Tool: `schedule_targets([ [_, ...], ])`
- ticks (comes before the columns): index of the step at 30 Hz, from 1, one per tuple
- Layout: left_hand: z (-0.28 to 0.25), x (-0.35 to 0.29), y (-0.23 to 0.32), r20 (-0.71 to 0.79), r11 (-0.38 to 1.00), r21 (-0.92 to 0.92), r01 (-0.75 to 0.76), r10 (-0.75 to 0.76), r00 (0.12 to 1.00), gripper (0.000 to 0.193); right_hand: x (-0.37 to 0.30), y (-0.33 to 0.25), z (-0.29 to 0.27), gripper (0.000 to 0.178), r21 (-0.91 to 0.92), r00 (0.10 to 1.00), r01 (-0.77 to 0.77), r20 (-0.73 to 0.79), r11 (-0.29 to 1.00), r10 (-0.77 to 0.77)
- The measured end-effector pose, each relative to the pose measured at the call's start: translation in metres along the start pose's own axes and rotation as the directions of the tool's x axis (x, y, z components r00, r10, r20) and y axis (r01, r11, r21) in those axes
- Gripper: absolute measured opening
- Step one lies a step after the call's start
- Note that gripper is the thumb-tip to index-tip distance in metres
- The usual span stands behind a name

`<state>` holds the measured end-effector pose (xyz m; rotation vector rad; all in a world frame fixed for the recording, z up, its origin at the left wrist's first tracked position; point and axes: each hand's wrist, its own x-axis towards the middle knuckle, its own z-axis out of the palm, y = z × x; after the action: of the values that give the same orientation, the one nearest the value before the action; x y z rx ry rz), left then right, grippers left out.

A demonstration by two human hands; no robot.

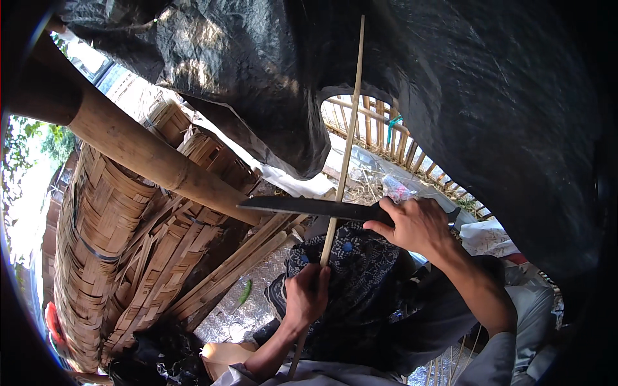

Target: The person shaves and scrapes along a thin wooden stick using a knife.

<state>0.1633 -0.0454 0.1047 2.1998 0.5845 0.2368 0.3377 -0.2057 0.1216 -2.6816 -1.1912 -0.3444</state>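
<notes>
My left hand (305, 293) is closed around a long, thin bamboo strip (347, 151). The strip runs up and away from my lap, its far tip against the dark sheeting. My right hand (415, 225) grips a large dark-bladed knife (296, 206) by its handle, which my fingers mostly hide. The blade points left and lies across the strip, a little beyond my left hand. Whether its edge bites into the bamboo I cannot tell. Beneath both hands, a dark patterned cloth (367, 264) covers my lap.
Rolled woven bamboo mats (106, 244) stand at the left, with a thick bamboo pole (141, 148) slanting before them. Split bamboo lengths (238, 257) lean beside my left arm. Black plastic sheeting (489, 96) hangs overhead. Beyond it are a bamboo fence (380, 122) and a clear plastic bottle (396, 188).
</notes>
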Motion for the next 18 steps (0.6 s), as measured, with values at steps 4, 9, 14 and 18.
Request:
schedule_targets([
  [4, -0.004, -0.004, 0.005, 0.006, 1.0, -0.028, -0.009, 0.009, 1.0, 0.02, 0.004, 0.003, -0.001, 0.056, 0.169, 0.985, -0.093, 0.158, 0.981, 0.066],
  [9, 0.0, -0.007, 0.004, -0.028, 1.0, -0.001, -0.004, 0.004, 1.0, 0.016, -0.012, -0.012, 0.01, 0.057, 0.231, 0.984, 0.076, 0.14, 0.97, -0.111],
  [14, 0.0, -0.007, 0.003, -0.055, 0.999, 0.039, -0.036, 0.038, 0.998, 0.013, -0.005, -0.01, 0.018, 0.061, 0.251, 0.999, 0.007, 0.038, 0.968, -0.017],
  [18, -0.002, -0.003, 0.005, -0.071, 0.995, 0.059, -0.083, 0.087, 0.994, 0.013, -0.006, -0.014, 0.022, 0.062, 0.145, 0.997, 0.074, -0.023, 0.987, -0.071],
])
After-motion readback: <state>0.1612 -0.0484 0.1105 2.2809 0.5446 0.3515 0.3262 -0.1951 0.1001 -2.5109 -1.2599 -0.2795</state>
